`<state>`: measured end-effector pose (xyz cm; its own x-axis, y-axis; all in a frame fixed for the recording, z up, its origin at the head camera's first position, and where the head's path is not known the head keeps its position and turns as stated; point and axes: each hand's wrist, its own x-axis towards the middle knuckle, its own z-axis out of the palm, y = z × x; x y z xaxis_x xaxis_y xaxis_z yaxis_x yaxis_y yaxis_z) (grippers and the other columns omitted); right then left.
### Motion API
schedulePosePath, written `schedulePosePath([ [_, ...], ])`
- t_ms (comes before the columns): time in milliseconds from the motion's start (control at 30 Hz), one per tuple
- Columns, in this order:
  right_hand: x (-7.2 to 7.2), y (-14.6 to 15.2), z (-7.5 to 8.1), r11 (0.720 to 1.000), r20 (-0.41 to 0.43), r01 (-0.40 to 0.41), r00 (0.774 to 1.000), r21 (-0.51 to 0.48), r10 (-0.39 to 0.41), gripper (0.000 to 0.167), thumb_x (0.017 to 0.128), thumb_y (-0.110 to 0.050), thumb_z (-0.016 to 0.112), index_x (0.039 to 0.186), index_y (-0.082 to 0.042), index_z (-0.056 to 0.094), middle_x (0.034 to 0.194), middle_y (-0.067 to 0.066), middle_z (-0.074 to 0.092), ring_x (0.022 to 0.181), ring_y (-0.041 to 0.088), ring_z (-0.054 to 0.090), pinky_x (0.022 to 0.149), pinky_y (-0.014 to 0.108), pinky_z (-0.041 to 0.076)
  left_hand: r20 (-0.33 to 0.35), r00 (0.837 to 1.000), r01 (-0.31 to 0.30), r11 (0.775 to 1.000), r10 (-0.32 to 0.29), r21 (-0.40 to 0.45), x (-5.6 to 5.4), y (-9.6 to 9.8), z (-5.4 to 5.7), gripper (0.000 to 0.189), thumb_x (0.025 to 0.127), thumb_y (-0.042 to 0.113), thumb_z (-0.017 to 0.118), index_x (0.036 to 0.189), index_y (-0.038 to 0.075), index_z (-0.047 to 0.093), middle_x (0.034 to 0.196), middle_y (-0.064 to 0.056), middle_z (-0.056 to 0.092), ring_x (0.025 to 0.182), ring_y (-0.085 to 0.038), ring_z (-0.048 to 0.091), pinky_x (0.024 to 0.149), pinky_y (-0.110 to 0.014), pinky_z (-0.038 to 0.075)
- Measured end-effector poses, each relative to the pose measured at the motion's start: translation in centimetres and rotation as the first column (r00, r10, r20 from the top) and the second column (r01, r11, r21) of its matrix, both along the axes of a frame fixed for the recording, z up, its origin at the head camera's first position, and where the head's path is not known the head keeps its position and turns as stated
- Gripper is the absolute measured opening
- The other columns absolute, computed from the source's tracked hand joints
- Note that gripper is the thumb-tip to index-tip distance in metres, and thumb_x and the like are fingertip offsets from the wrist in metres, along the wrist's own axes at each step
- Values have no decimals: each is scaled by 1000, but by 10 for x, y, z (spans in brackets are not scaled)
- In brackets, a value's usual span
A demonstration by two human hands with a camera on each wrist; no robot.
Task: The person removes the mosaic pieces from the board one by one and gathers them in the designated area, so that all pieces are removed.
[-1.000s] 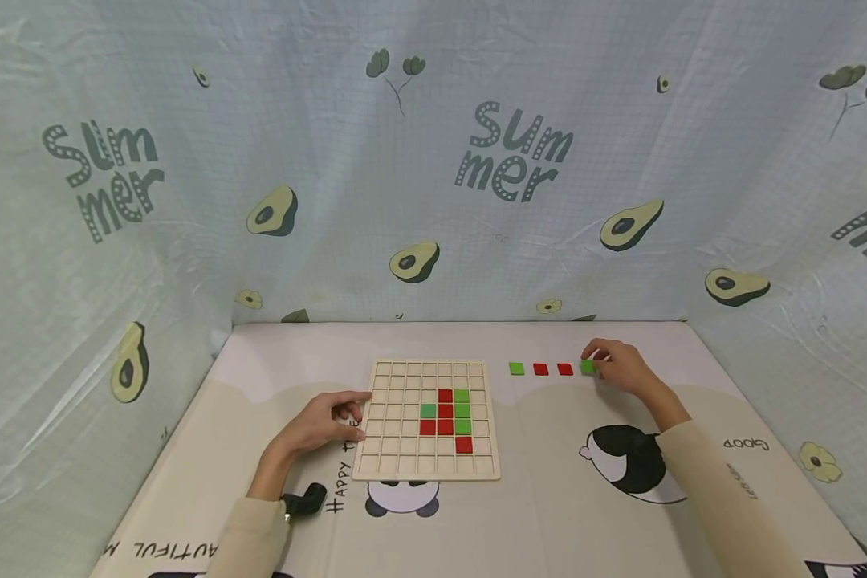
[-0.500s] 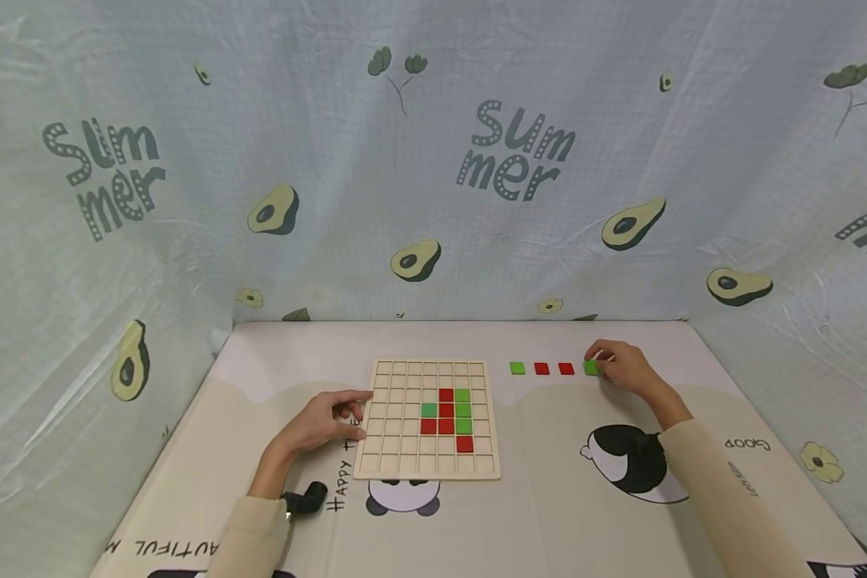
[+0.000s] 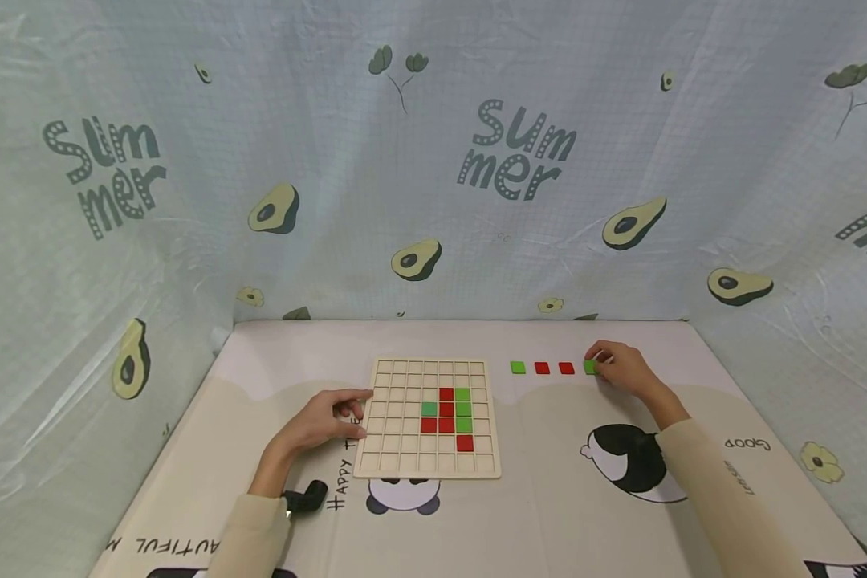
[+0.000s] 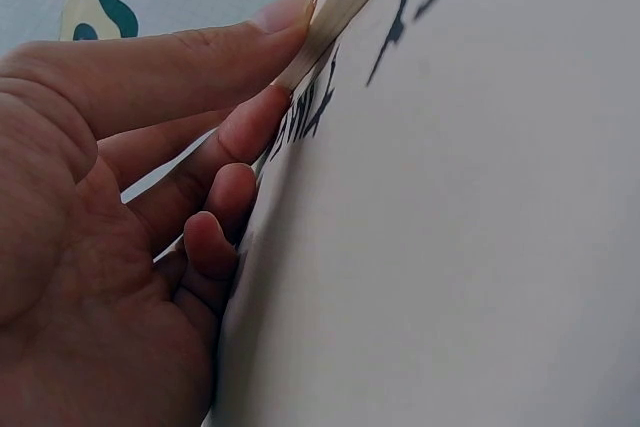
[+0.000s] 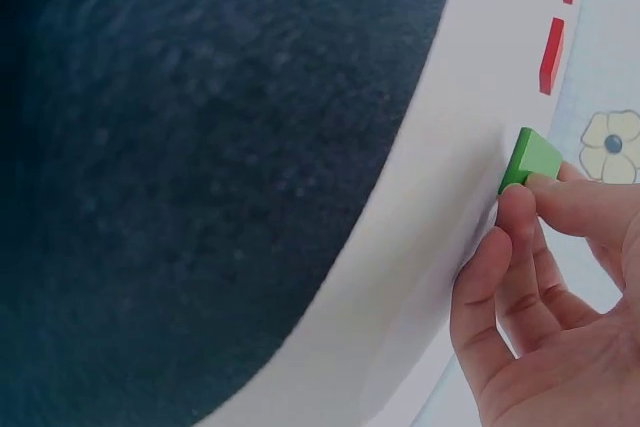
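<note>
Touched the board [image 3: 392,445] along its left edge with the left hand [image 3: 320,421], thumb and forefinger spread wide. Farther off, right of the board, pinched the green tile [image 3: 588,367] in the right hand [image 3: 621,368], in line with two red tiles [image 3: 542,368] and another green one [image 3: 518,368].

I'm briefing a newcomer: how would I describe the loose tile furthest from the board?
Find the wooden grid board, then the row of loose tiles to its right. The green tile at its far end is the only one the right hand pinches.
</note>
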<state>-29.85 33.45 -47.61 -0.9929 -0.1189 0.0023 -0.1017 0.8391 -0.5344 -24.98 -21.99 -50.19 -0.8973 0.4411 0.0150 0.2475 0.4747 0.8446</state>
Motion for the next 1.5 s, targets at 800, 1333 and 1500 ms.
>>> schedulePosePath([
  [800, -4, -1, -6, 999, 30, 29, 999, 34, -30, 24, 98, -3, 53, 115, 3, 69, 111, 24, 65, 96, 33, 58, 84, 42, 51, 3, 1000, -3, 1000, 2, 15, 2, 0, 2, 70, 76, 4, 86, 139, -9, 59, 97, -13, 64, 84, -18, 50, 73, -21, 41],
  [1333, 3, -3, -4, 999, 54, 32, 998, -24, -30, 27, 95, -11, 62, 118, 2, 67, 115, 25, 63, 93, 29, 60, 75, 34, 53, 9, 1000, -7, 1000, 7, 2, 1, 0, 0, 70, 76, 6, 86, 139, -9, 59, 96, -13, 64, 83, -18, 49, 73, -22, 40],
  [1500, 3, -3, -3, 999, 58, 31, 998, -25, -30, 28, 94, -10, 63, 118, 4, 67, 114, 25, 63, 94, 30, 59, 77, 34, 53, 7, 1000, -4, 1000, 4, 11, 1, -1, -1, 70, 76, 5, 86, 139, -9, 59, 97, -13, 64, 83, -18, 49, 73, -22, 40],
])
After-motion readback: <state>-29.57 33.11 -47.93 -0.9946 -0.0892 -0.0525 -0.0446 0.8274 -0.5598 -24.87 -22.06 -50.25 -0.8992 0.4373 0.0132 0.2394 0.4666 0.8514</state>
